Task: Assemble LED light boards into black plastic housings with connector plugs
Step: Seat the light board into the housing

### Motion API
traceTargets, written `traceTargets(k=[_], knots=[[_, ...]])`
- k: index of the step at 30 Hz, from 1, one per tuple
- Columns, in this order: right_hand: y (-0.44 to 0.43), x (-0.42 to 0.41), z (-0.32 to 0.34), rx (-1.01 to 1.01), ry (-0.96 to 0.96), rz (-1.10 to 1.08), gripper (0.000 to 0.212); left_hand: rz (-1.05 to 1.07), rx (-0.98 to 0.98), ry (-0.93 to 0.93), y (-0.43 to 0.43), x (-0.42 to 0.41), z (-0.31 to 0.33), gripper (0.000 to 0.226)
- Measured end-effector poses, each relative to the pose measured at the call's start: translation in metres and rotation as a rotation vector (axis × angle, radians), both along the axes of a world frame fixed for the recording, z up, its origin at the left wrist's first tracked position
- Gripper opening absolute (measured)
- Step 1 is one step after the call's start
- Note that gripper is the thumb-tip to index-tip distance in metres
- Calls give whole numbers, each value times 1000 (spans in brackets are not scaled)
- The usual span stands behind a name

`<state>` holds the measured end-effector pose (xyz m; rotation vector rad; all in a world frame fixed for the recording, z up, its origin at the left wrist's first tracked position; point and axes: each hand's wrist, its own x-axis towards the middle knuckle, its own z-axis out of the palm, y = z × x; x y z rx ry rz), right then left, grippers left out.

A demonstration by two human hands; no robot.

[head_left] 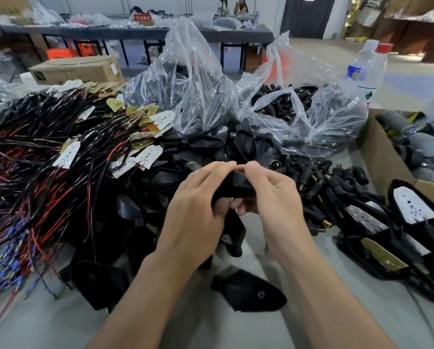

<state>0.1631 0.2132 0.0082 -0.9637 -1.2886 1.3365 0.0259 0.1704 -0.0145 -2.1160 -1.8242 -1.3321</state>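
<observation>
Both hands (236, 197) grip housing (238, 188) — long axis left-right.

Black housing (236, 188) at centre: matt, smooth plastic; loose housing (248, 294) at 6 o'clock, same finish. Wire heap (34, 159) at 9 o'clock: glossy red and black insulation. LED boards (147, 153) at 10 o'clock: white faces, brass-coloured backs. Bags (193, 79) at 12 o'clock: clear, crinkled, shiny film. Connector plugs (319, 182) at 2 o'clock: black plastic, brassy metal tips. Box (384, 157) at 3 o'clock: matt brown cardboard.
</observation>
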Motion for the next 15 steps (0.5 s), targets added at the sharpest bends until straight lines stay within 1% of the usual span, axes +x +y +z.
traceTargets(k=[2, 3, 6, 8, 9, 11, 12, 13, 14, 15], knots=[[1, 1, 0, -57, 119, 1, 48, 55, 114, -116, 3, -12, 3, 51], [0, 0, -1, -48, 105, -6, 47, 115, 154, -240, 4, -21, 5, 51], [-2, -15, -3, 98, -126, -37, 31, 253, 164, -768, 8, -45, 10, 52], [-3, -37, 2, 157, -185, -8, 27, 241, 188, -1132, 11, -58, 13, 47], [-2, -51, 5, 170, -217, 21, 26, 223, 223, -1272, 11, -65, 15, 42], [6, -80, 11, 184, -361, 98, 24, 232, 292, -1443, 11, -77, 18, 28], [12, -95, 13, 194, -474, 141, 23, 256, 315, -1500, 10, -82, 20, 22], [17, -110, 16, 178, -544, 192, 22, 279, 323, -1545, 9, -85, 21, 18], [22, -124, 18, 136, -566, 245, 22, 302, 329, -1577, 7, -87, 21, 18], [26, -136, 20, 56, -528, 289, 20, 318, 335, -1601, 6, -88, 22, 19]])
